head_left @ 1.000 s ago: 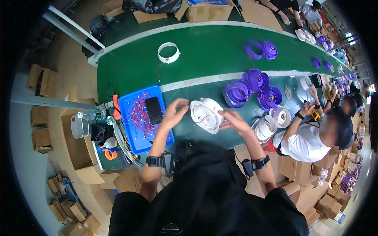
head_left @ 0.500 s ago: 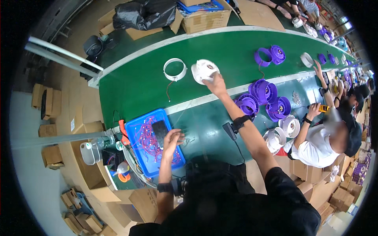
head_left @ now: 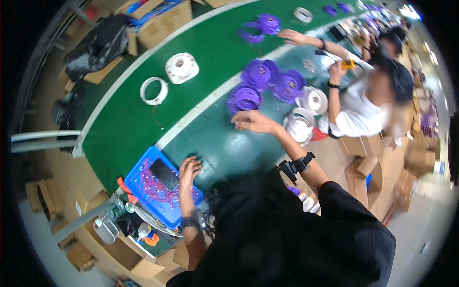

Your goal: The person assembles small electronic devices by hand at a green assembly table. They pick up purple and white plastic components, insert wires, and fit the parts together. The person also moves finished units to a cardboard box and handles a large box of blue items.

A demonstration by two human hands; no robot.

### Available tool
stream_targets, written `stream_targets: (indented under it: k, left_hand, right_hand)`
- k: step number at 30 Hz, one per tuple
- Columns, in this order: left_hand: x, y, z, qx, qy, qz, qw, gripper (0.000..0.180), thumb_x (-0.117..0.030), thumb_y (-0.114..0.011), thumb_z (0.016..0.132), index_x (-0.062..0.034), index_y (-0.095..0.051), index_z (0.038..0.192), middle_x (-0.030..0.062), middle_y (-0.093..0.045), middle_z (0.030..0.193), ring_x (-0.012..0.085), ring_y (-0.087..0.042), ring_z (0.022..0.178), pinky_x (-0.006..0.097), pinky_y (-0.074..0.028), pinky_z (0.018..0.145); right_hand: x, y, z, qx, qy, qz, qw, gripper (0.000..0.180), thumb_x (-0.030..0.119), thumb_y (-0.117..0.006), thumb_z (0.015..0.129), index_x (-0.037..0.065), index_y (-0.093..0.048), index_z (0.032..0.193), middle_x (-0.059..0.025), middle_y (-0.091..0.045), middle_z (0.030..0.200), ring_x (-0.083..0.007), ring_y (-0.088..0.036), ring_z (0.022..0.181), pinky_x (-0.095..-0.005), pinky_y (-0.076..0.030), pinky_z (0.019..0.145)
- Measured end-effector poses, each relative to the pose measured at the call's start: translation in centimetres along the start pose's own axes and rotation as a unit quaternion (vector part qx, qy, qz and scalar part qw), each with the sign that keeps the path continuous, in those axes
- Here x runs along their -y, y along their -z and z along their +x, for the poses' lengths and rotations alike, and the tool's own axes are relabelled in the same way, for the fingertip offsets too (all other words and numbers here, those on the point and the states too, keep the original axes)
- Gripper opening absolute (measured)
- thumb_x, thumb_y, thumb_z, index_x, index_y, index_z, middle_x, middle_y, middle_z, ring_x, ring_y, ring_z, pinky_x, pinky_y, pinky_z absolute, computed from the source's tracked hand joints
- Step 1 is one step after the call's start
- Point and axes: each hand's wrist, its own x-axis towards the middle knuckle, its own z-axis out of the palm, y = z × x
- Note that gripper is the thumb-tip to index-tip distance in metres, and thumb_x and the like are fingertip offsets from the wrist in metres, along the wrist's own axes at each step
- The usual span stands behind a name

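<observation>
My right hand (head_left: 256, 122) hovers over the bench beside several purple round fan-like housings (head_left: 244, 99), its fingers loosely stretched with nothing visible in them. At the right edge of a blue tray (head_left: 168, 224) is my left hand (head_left: 190, 171), empty, its fingers slightly bent and apart. The tray contains a tangle of red wires (head_left: 155, 187) and a dark phone-like slab (head_left: 165, 173). On the green surface beyond lie a white round housing (head_left: 182, 68) and a white ring (head_left: 165, 92) with a thin wire trailing from it.
White round housings (head_left: 313, 101) stand at the right, near a co-worker in a white shirt (head_left: 356, 115) who holds a yellow tool (head_left: 348, 64). More purple parts (head_left: 252, 32) lie farther along. An orange-handled tool (head_left: 126, 190) and a clear bottle (head_left: 114, 210) are left of the tray.
My right hand has let go of the white housing and come back toward the near right, beside the purple housings. The whole view has turned to the right. My left hand stays by the tray.
</observation>
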Motion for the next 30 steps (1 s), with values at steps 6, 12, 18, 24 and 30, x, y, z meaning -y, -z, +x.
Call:
stream_targets:
  k: [6, 12, 18, 24, 30]
  left_hand:
    - [1.6, -0.9, 1.8, 0.048, 0.032, 0.102, 0.993, 0.032, -0.028, -0.049, 0.094, -0.0044, -0.052, 0.115, 0.014, -0.064, 0.103, 0.0235, -0.064, 0.093, 0.034, -0.051, 0.078]
    - [2.7, 0.5, 1.6, 0.063, -0.012, 0.098, 0.993, 0.038, -0.033, -0.049, 0.093, -0.0046, -0.051, 0.118, 0.014, -0.065, 0.103, 0.0236, -0.064, 0.095, 0.033, -0.049, 0.079]
    - [3.9, 0.7, 0.6, 0.059, -0.05, 0.112, 0.991, 0.03, -0.026, -0.046, 0.095, -0.0031, -0.053, 0.114, 0.0145, -0.065, 0.099, 0.0232, -0.065, 0.089, 0.033, -0.052, 0.077]
    - [5.1, 1.1, -0.6, 0.056, -0.07, 0.095, 0.991, 0.029, -0.022, -0.046, 0.095, -0.0022, -0.052, 0.116, 0.0141, -0.064, 0.099, 0.0231, -0.064, 0.088, 0.034, -0.051, 0.078]
    - [6.1, 1.1, -1.1, 0.052, -0.076, 0.078, 0.993, 0.028, -0.02, -0.045, 0.095, -0.002, -0.052, 0.116, 0.0146, -0.064, 0.098, 0.0236, -0.064, 0.088, 0.034, -0.052, 0.079]
  right_hand:
    - [-2.9, 4.7, -16.1, -0.318, -0.07, -0.17, 0.93, 0.022, 0.012, -0.056, 0.081, -0.003, -0.064, 0.095, -0.015, -0.066, 0.085, -0.0224, -0.065, 0.082, -0.0319, -0.05, 0.075]
    - [-6.9, 4.2, -23.0, -0.373, -0.117, -0.408, 0.825, 0.04, 0.014, -0.066, 0.071, 0.009, -0.057, 0.11, -0.0177, -0.047, 0.124, -0.0387, -0.045, 0.113, -0.0449, -0.041, 0.094]
    - [-8.6, 2.6, -24.7, -0.349, -0.141, -0.373, 0.848, 0.039, 0.011, -0.068, 0.068, 0.003, -0.052, 0.102, -0.0149, -0.056, 0.103, -0.0372, -0.051, 0.093, -0.0441, -0.046, 0.081]
    - [-9.7, 1.9, -23.4, -0.319, -0.112, -0.528, 0.779, 0.016, 0.018, -0.068, 0.064, 0.005, -0.066, 0.073, -0.0124, -0.063, 0.083, -0.0327, -0.055, 0.089, -0.0438, -0.048, 0.078]
    - [-11.5, 0.8, -21.6, -0.241, -0.127, -0.593, 0.758, 0.015, 0.02, -0.067, 0.062, 0.007, -0.066, 0.069, -0.0163, -0.063, 0.068, -0.0342, -0.062, 0.079, -0.0458, -0.049, 0.077]
